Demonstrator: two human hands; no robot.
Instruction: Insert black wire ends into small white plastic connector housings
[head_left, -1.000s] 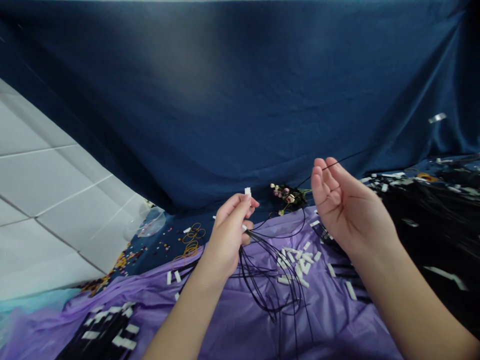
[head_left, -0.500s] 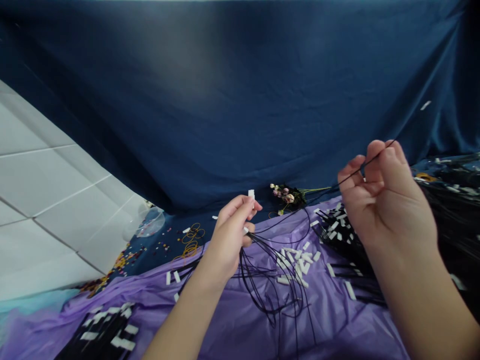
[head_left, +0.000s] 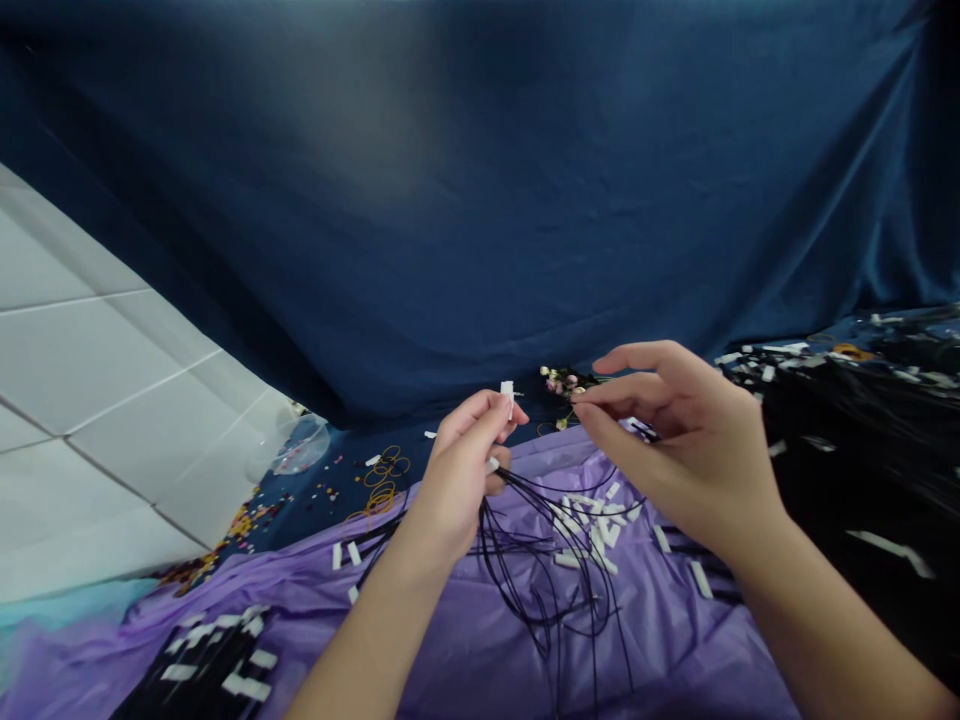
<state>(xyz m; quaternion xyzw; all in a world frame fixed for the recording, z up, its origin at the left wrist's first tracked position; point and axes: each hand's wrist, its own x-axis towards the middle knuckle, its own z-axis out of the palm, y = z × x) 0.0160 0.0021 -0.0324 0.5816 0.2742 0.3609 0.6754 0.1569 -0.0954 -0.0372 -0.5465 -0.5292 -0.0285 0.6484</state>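
Observation:
My left hand [head_left: 465,470] is closed in a pinch on a small white tag [head_left: 508,390] and also grips the ends of a bundle of thin black cords [head_left: 540,560], which loop down onto the purple cloth [head_left: 465,640]. My right hand [head_left: 675,450] hovers just right of it, palm down. Its thumb and forefinger reach toward the tag and are slightly apart, with nothing visibly held between them. Several loose white tags [head_left: 592,520] lie on the purple cloth under the hands.
Dark blue fabric [head_left: 480,200] hangs behind. A small sprig of pink flowers [head_left: 566,385] lies at the back. Yellow rubber bands [head_left: 384,480] and small beads are at the left. Piles of black cords with white tags lie at right [head_left: 862,430] and at lower left [head_left: 210,660]. White tiles [head_left: 90,400] show at the left.
My right hand had pulled a black cord up and to the right; it has let go, come back down to the left, and now sits near the tag in my left hand.

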